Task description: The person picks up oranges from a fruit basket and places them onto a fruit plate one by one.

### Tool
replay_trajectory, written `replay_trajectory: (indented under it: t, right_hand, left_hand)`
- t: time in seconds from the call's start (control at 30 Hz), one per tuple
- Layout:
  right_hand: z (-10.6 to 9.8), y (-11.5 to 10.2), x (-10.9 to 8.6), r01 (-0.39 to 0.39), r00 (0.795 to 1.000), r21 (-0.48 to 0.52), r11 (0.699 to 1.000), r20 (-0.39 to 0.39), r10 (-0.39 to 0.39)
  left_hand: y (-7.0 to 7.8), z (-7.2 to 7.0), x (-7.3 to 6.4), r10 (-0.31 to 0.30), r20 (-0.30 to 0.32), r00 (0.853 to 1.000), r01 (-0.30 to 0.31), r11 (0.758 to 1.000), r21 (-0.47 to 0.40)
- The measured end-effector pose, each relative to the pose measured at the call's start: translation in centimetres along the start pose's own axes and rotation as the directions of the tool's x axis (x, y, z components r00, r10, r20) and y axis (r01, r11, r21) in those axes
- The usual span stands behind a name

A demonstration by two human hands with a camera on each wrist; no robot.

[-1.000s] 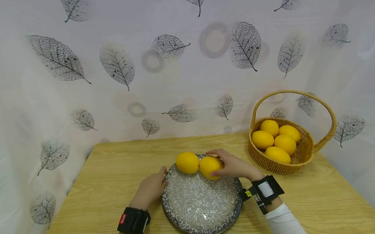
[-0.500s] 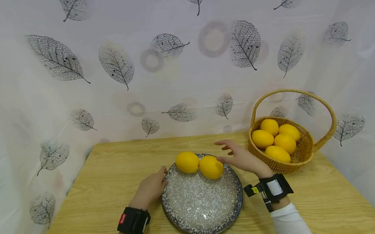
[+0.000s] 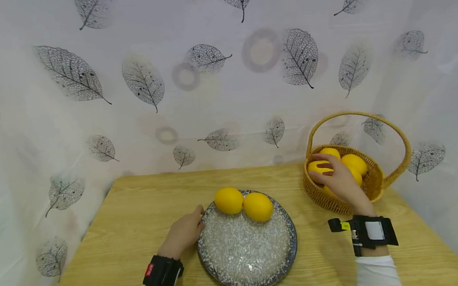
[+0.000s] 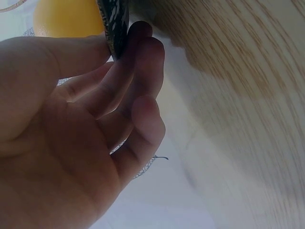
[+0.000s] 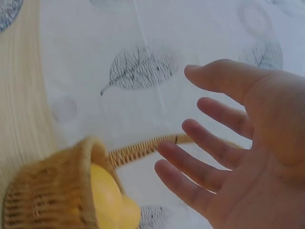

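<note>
My left hand (image 3: 181, 235) holds the left rim of a round speckled grey plate (image 3: 246, 254) on the table. In the left wrist view its thumb lies on one face of the plate edge (image 4: 112, 26), with fingers against the other. Two lemons, a left one (image 3: 229, 200) and a right one (image 3: 258, 206), lie side by side at the plate's far rim. Over the wicker basket (image 3: 325, 202) hovers my right hand (image 3: 341, 182), fingers spread and holding nothing. Beneath it are several lemons (image 3: 354, 164), partly hidden. The right wrist view shows a gap between hand and basket.
The basket's tall arched handle (image 3: 401, 140) rises over its right side. A wooden table (image 3: 139, 208) carries plate and basket. Behind stands a pale curtain (image 3: 226, 100) with a leaf print, close to the table's back edge.
My right hand has let go of the right lemon on the plate and moved right, over the basket. My left hand keeps its hold on the plate rim.
</note>
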State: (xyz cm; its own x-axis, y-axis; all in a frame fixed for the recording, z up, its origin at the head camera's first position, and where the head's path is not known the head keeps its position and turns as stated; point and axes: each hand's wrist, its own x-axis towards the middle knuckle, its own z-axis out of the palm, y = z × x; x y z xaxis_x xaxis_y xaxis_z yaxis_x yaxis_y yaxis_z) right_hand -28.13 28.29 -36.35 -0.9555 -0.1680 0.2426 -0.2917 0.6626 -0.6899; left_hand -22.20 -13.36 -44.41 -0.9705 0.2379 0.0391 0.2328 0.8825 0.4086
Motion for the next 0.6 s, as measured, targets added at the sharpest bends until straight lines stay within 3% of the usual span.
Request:
replay_trajectory:
  t: [0.27,0.6]
  right_hand:
    - [-2.8,2.3,-1.2,-0.123,0.991,-0.123,0.985,-0.071,0.115]
    - [-3.0,4.9,-1.5,-0.268,0.963,-0.203,0.942,-0.050,0.263]
  left_hand:
    - [0.0,0.2,0.0,0.009,-0.012,1.000,-0.009,1.000,0.007]
    - [0.0,0.0,-0.1,0.009,-0.013,1.000,-0.009,1.000,0.007]
